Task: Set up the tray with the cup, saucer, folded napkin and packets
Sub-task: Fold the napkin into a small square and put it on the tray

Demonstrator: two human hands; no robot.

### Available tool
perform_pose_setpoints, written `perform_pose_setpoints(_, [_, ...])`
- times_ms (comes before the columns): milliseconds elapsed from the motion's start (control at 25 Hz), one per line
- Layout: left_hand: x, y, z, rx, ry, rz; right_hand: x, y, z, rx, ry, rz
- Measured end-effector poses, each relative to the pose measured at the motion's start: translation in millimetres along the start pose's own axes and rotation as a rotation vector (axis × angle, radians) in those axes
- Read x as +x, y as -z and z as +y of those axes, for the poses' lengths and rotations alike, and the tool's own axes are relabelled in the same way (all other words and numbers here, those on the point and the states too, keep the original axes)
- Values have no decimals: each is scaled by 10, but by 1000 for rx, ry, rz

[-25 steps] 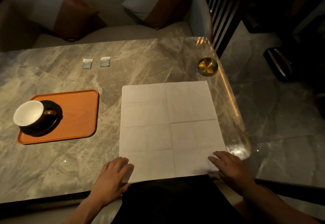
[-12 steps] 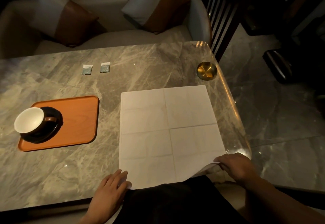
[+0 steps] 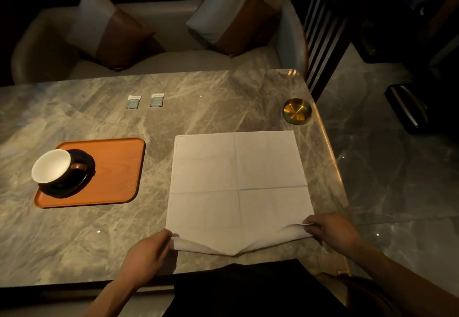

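A white napkin (image 3: 238,187) lies unfolded on the marble table (image 3: 223,108), creased into quarters. My left hand (image 3: 146,254) pinches its near left corner and my right hand (image 3: 332,234) pinches its near right corner; both corners are lifted off the table and the near edge sags between them. To the left, an orange tray (image 3: 116,167) carries a dark saucer (image 3: 82,185) with a white-lined cup (image 3: 53,166) on it, at the tray's left end. Two small packets (image 3: 133,101) (image 3: 156,99) lie side by side farther back on the table.
A round brass dish (image 3: 297,111) sits near the table's right edge. Behind the table stands a pale sofa (image 3: 173,28) with two white-and-brown cushions. Dark vertical slats and a glossy stone floor (image 3: 387,167) lie to the right.
Both hands went from resting flat on the napkin's near corners to pinching them; the right corner rose first, then the left, lifting the near edge off the table.
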State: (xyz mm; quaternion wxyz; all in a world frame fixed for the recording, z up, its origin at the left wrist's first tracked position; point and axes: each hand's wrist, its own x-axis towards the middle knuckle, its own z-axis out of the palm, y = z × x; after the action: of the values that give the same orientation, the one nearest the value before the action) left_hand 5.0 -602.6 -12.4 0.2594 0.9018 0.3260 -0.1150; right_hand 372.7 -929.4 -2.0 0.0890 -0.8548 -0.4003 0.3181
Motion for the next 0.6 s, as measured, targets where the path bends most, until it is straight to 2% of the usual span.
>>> perform_pose_setpoints(360, [208,241,218,-316,189,115,292,320,59,141,-6,111])
perform_pose_setpoints(600, [600,489,292,-435,185,182,484,542,-2,270,-63,184])
